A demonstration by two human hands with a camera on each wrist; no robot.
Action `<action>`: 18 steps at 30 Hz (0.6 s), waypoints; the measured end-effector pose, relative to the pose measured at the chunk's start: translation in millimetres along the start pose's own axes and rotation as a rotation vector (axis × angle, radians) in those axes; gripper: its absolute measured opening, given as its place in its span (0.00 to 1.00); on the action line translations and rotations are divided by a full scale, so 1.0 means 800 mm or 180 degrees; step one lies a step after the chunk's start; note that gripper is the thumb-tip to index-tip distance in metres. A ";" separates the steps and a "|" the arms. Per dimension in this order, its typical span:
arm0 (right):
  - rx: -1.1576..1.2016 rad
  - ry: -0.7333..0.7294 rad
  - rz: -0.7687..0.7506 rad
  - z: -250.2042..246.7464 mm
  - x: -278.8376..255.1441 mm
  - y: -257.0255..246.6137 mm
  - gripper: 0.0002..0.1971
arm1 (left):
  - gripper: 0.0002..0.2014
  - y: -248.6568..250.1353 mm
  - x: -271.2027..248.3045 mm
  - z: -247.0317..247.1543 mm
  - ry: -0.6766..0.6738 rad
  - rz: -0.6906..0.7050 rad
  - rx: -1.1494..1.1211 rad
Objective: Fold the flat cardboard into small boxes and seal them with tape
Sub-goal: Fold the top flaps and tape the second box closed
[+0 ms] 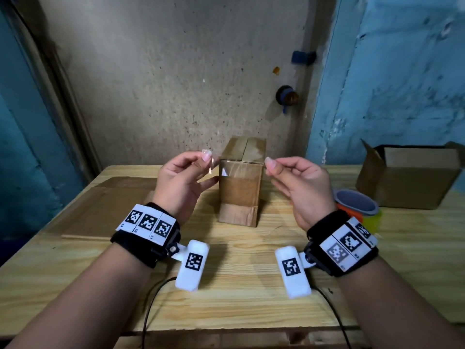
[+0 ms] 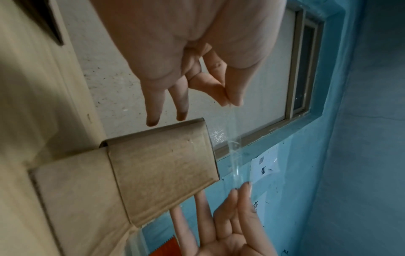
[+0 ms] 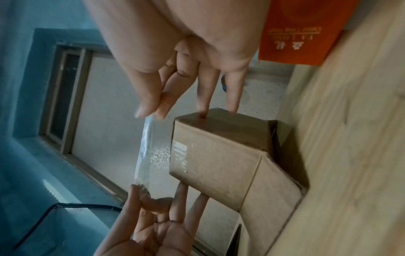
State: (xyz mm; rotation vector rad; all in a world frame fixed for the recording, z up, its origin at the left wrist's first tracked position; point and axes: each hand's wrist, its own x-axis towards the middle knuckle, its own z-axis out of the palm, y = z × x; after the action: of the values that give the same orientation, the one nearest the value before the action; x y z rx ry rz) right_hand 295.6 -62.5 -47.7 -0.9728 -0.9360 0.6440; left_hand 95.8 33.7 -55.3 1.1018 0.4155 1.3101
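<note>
A small folded cardboard box stands upright in the middle of the wooden table, with clear tape along its top seam. A strip of clear tape is stretched between my two hands, on the near side of the box's top. My left hand pinches the strip's left end between thumb and forefinger. My right hand pinches the right end the same way. The wrist views show the taut strip beside the box, with my other fingers stretched towards the box.
Flat cardboard sheets lie on the table's left. A larger open cardboard box stands at the right, and rolls of tape lie beside my right wrist. A wall rises close behind the table.
</note>
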 end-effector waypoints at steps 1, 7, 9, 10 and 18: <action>0.0051 -0.0053 0.0193 0.000 -0.001 0.000 0.16 | 0.04 -0.002 0.000 0.001 -0.0026 -0.0042 -0.0096; 0.0200 0.0014 0.0505 -0.005 0.002 0.000 0.18 | 0.06 -0.012 -0.002 0.005 0.0079 -0.0178 -0.0176; 0.0210 0.0032 0.0520 -0.005 0.003 0.001 0.18 | 0.04 -0.011 -0.001 0.006 0.0087 -0.0171 -0.0188; 0.0214 0.0040 0.0509 -0.005 0.004 0.002 0.17 | 0.04 -0.011 -0.002 0.006 0.0092 -0.0164 -0.0197; 0.0241 -0.0166 0.0532 -0.012 0.008 0.002 0.13 | 0.03 -0.014 -0.001 0.005 0.0172 -0.0190 -0.0210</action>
State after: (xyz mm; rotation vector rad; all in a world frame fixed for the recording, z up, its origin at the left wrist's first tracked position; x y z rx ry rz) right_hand 307.0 -60.4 -49.0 -0.9771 -0.8757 0.8436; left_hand 105.2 32.9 -62.7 0.9936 0.4391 1.2943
